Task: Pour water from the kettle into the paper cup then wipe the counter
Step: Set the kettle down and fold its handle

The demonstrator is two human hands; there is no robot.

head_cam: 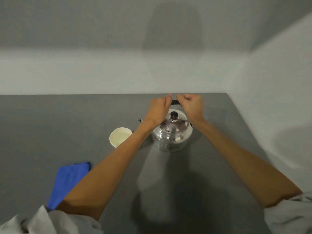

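Your two hands meet over the kettle (172, 132), which stands upright on the grey counter (50, 125) near the far edge, its lid on and the dark knob (174, 115) showing between your wrists. Your left hand (159, 108) curls at the left end of the black handle (175, 102), and your right hand (191, 105) curls at the right end; a short stretch of the handle shows between them. Both hands have their fingers bent in close around that handle, though the fingertips are partly hidden, so you cannot tell how firmly either one grips. The kettle's spout (140, 120) points left, peeking out just behind your left wrist. The paper cup (120, 138) stands upright just to the left of the kettle, close but apart from it, and your left forearm crosses over its near right rim; a pale liquid seems to lie in its bottom. A folded blue cloth (67, 179) lies flat on the counter nearer to you on the left, well apart from the cup, with its near end running under your left arm
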